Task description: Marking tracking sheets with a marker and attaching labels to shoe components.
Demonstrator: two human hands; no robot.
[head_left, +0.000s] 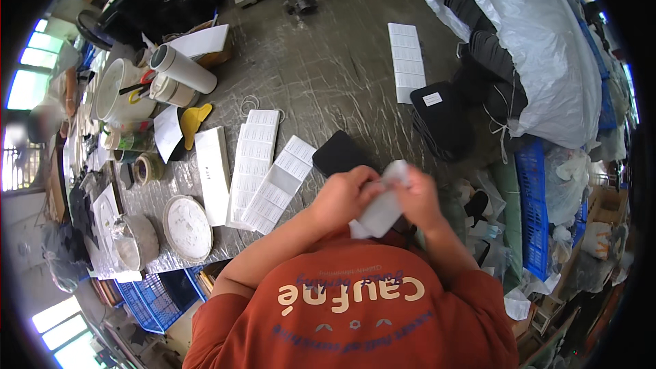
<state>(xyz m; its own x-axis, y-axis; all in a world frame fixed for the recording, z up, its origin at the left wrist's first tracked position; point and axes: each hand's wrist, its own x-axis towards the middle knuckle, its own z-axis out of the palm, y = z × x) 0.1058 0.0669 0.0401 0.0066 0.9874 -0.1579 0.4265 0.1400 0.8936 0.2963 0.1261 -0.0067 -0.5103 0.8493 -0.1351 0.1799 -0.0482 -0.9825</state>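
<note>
In front of my chest my left hand (pixel 342 199) is closed, its fingers pinching a small whitish, half-see-through sheet (pixel 380 216). My right hand (pixel 418 199) grips the same sheet at its upper right part and is smeared by motion. Just beyond my left hand a flat black piece (pixel 339 153) with rounded corners lies on the table, partly hidden by the hand. To its left are printed label sheets (pixel 253 157); one label sheet (pixel 281 181) slants toward my left wrist and has a bare patch. Farther right rests a black piece with a white label (pixel 433 100), dark cords beside it.
A strip of labels (pixel 406 58) lies at the far right of the table (pixel 321 75). Beyond it a big white plastic bag (pixel 540 48) spills black pieces. At left stand a white tumbler (pixel 188 70), a tape roll (pixel 147 168), a round lid (pixel 188 228) and a long white box (pixel 212 176).
</note>
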